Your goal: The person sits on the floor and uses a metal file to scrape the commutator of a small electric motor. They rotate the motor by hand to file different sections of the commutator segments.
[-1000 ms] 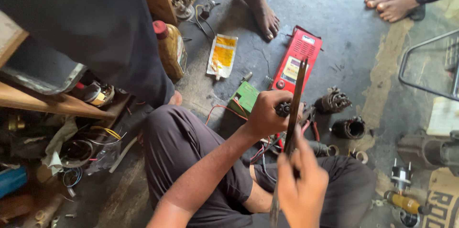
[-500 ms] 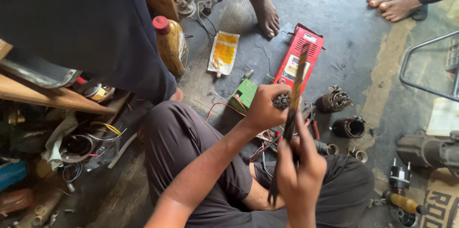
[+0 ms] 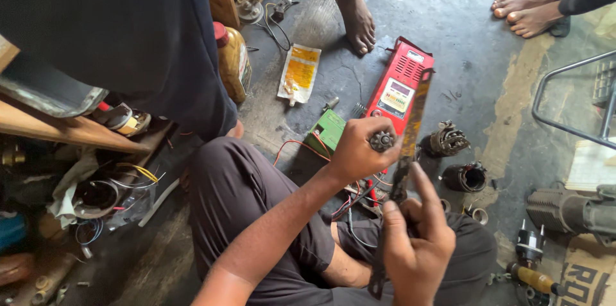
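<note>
One left hand [image 3: 359, 152] at centre frame clamped on one small dark toothed metal gear [image 3: 382, 141], one right hand [image 3: 417, 248] at lower centre gripping one long flat rusty metal file [image 3: 410, 132], one red rectangular meter box [image 3: 401, 87] on the floor behind, three bare feet along the upper edge.

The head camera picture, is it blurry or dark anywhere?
Head view: mostly sharp in soft daylight; the left hand and right hand are clear, the flat metal strip slightly soft; the top left, a dark garment, is shadowy.
</note>
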